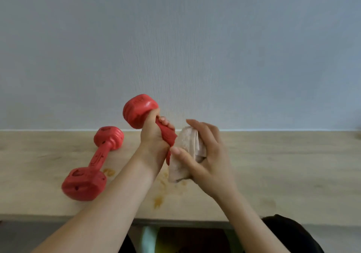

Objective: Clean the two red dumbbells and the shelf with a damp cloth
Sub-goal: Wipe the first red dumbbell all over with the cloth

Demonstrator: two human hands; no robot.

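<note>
Here the left hand (pixel 154 135) curls tightly round the ribbed handle of a raised red plastic dumbbell (pixel 139 111), while the right hand (pixel 205 155) wraps a crumpled beige cloth (pixel 187 145) over its lower head. The second dumbbell (pixel 91 164), with blocky faceted heads, lies on the pale, orange-stained wooden shelf (pixel 273 164).

Showing bright red on both the lifted dumbbell (pixel 139 110) and the lying dumbbell (pixel 91 163). Showing off-white beige on the cloth (pixel 187 151), pale wood grain with orange-brown stains (pixel 158 201) on the shelf (pixel 283 164), and faintly textured grey-blue on the wall (pixel 175 37).
</note>
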